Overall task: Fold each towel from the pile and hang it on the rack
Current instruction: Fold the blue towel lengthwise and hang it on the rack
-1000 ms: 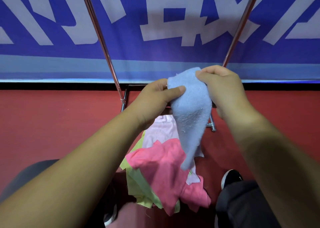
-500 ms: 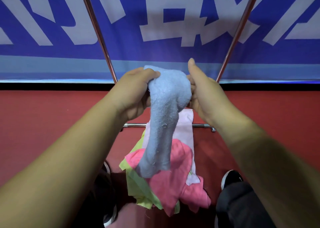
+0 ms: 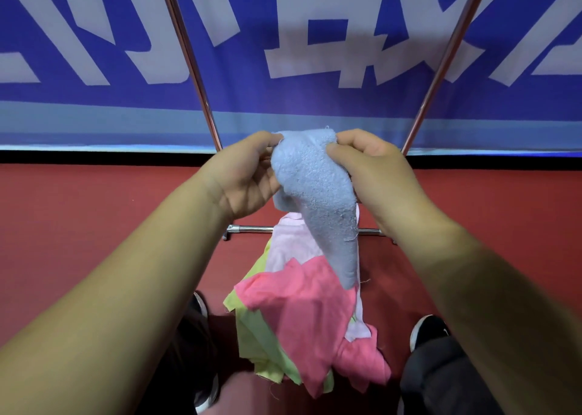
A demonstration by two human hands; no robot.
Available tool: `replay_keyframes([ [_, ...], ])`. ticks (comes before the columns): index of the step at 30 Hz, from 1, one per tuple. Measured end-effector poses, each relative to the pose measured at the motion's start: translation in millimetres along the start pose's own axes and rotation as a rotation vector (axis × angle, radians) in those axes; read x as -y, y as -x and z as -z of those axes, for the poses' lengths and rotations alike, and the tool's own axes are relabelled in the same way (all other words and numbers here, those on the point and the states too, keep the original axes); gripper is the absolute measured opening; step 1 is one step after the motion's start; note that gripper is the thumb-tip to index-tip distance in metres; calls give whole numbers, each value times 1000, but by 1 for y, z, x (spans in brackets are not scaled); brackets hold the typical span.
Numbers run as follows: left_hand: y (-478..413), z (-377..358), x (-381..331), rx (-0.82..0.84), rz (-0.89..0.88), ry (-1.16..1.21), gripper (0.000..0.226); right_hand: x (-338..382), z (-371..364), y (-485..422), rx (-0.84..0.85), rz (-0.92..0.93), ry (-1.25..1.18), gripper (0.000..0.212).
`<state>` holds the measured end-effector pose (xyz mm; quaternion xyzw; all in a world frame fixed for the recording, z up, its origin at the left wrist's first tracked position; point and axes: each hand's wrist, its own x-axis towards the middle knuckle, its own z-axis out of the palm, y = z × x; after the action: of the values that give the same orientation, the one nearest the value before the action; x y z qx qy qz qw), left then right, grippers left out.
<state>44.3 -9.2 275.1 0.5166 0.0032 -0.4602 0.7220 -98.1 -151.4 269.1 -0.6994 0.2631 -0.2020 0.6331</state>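
Blue towel [image 3: 318, 194] between both hands' pinching fingers [image 3: 333, 151]

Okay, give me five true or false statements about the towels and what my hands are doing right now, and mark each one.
1. The left hand and right hand both grip the blue towel near its top. True.
2. The blue towel is draped over the rack. False: it hangs from the hands, not over the crossbar.
3. A pink cloth lies on top of the pile. True.
4. The pile is all pink. False: a yellow-green cloth and a pale lilac cloth show too.
5. The banner is red. False: it is blue with white characters.
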Motion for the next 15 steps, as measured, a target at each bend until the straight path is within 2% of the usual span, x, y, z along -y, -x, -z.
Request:
replay_keyframes([
  [2, 2, -7, 8, 18, 49, -92, 27, -5, 2, -4, -86, 4, 58, 8],
  [5, 4, -17, 26, 84, 242, -270, 42, -14, 8, -10, -202, -11, 120, 11],
  [7, 3, -23, 37, 115, 303, -330, 42, -17, 13, -13, -239, -22, 195, 12],
  [11, 1, -34, 47, 90, 161, -342, 13, -19, 25, -17, -272, -55, 249, 14],
  [15, -1, -38, 45, 103, -48, -315, 14, -18, 28, -16, -294, -112, 60, 13],
])
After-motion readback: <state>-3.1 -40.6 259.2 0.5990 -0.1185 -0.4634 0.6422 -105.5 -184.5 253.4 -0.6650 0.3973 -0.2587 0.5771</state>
